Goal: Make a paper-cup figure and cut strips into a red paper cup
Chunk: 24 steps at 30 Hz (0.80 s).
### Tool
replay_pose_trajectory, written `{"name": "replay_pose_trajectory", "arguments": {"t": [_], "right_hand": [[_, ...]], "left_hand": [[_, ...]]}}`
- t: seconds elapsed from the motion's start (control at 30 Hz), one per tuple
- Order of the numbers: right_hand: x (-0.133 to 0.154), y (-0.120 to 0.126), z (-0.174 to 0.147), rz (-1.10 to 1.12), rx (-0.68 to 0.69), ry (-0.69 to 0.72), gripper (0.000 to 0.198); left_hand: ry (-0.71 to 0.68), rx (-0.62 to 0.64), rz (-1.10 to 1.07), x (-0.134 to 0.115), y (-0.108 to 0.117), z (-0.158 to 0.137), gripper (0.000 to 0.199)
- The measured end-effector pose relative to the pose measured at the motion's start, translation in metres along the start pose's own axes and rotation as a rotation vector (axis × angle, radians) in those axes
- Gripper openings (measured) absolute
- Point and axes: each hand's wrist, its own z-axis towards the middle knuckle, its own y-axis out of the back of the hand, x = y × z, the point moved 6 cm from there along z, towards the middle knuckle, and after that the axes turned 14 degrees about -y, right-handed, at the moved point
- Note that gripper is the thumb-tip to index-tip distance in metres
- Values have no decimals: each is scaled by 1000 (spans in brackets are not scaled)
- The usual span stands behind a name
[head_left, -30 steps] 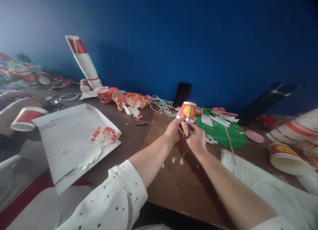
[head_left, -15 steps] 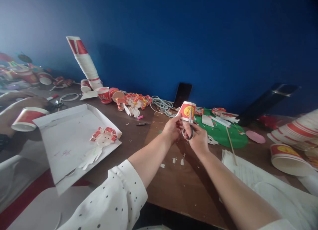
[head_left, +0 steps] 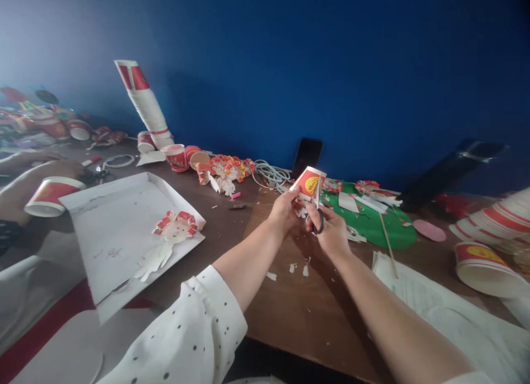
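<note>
My left hand point(head_left: 285, 210) grips a red and white paper cup point(head_left: 307, 183) with a yellow round print, its side facing me. In my right hand point(head_left: 332, 229) is a pair of scissors point(head_left: 317, 218) with dark handles. The blades point up and lie against the cup's right side; whether they cut into it I cannot make out. Both hands are close together above the brown table point(head_left: 285, 317). Small white paper scraps point(head_left: 305, 270) lie below them.
At left lies a white box lid point(head_left: 120, 229) with a paper-cup figure point(head_left: 174, 227) on it. Another person's hand point(head_left: 62, 169) is beyond it. A tall cup stack point(head_left: 147, 108) leans near the blue wall. A phone point(head_left: 307, 156), green sheet point(head_left: 389, 232) and papers point(head_left: 418, 284) lie around.
The cup has tilted and turned in my left hand, its top edge now slanting down to the right. My right hand and the scissors have shifted only slightly.
</note>
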Motion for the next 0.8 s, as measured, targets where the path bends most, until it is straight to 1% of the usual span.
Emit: {"name": "replay_pose_trajectory", "arguments": {"t": [0.17, 0.3, 0.4, 0.53, 0.67, 0.8], "right_hand": [[-3, 3, 4, -54, -29, -18, 44], [-1, 2, 3, -65, -12, -18, 47], [-3, -1, 2, -115, 25, -10, 48], [-10, -7, 4, -171, 81, 50, 46], [-18, -8, 7, -234, 77, 105, 41], [-20, -7, 8, -333, 44, 138, 37]], "left_hand": [[-7, -31, -5, -2, 0, 0, 12], [-7, -40, -22, -3, -1, 1, 11], [-25, -15, -31, -5, -2, 0, 13], [-47, 3, -1, -9, -3, -1, 12], [-28, 16, 31, -7, -3, -1, 10], [-35, 11, 42, -5, -2, 0, 11]]}}
